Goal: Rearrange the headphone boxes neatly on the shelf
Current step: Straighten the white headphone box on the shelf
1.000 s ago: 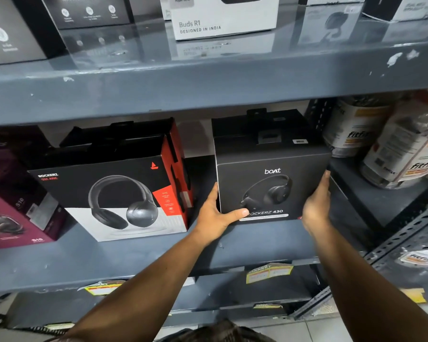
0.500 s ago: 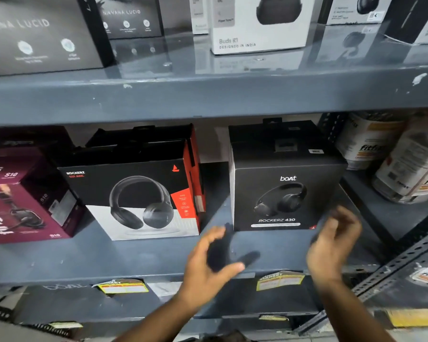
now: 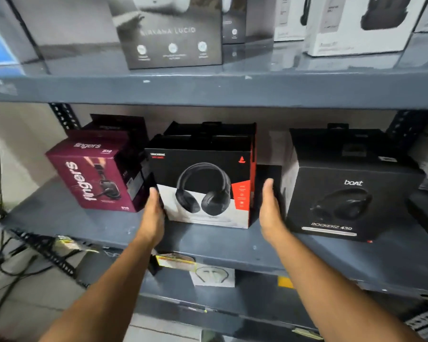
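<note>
Your flat, open left hand (image 3: 153,215) presses the left side of the black-and-red Rockerz headphone box (image 3: 203,186) on the grey shelf (image 3: 84,225), while your open right hand (image 3: 269,213) flanks its right side, contact unclear.

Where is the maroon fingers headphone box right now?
In the head view, the maroon fingers headphone box stands angled at the left end of the grey middle shelf, beside the black, white and red headphone box.
</note>
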